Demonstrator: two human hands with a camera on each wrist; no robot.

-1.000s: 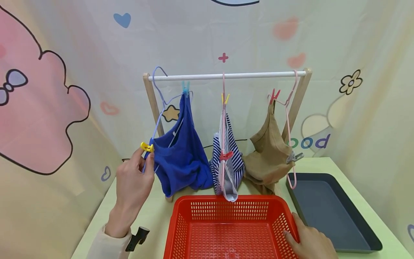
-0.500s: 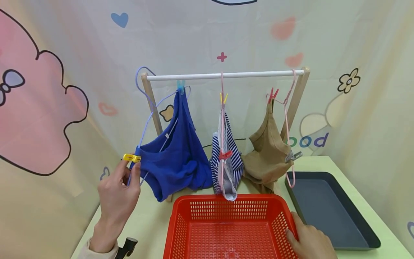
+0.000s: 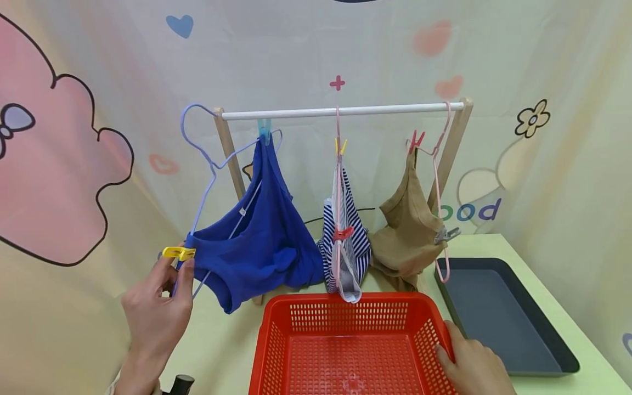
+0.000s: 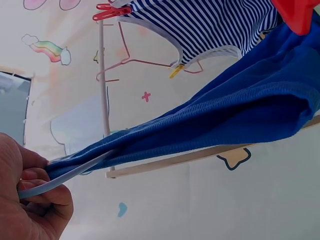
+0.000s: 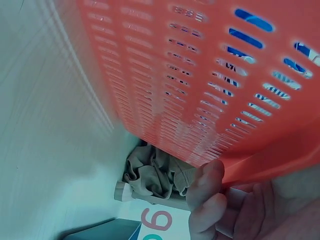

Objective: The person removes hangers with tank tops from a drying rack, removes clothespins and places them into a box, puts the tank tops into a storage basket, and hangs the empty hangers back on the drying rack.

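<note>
My left hand [image 3: 160, 312] pinches the lower end of a lavender clothes hanger [image 3: 201, 206] together with the edge of a blue garment [image 3: 261, 236]. A yellow clothespin [image 3: 180, 253] sits just above the fingertips. A light-blue clothespin [image 3: 264, 131] fastens the garment's upper end to the hanger. The hanger's hook appears left of the rack's left post. In the left wrist view, the hanger's end [image 4: 65, 176] runs between thumb and fingers into the cloth. My right hand [image 3: 471, 359] grips the right rim of a red plastic basket [image 3: 345, 299], fingers around the edge.
Behind the basket stands a rack with a white rod [image 3: 385, 109]. From it hang a striped garment [image 3: 353, 230] and a brown garment [image 3: 407, 219], both on pink hangers with clothespins. A dark grey tray [image 3: 503, 312] lies at the right. A patterned curtain closes the back.
My left hand has moved left and down, drawing the hanger and blue garment along. The hook has shifted from the rod's left end to beyond the post. My right hand stays on the basket.
</note>
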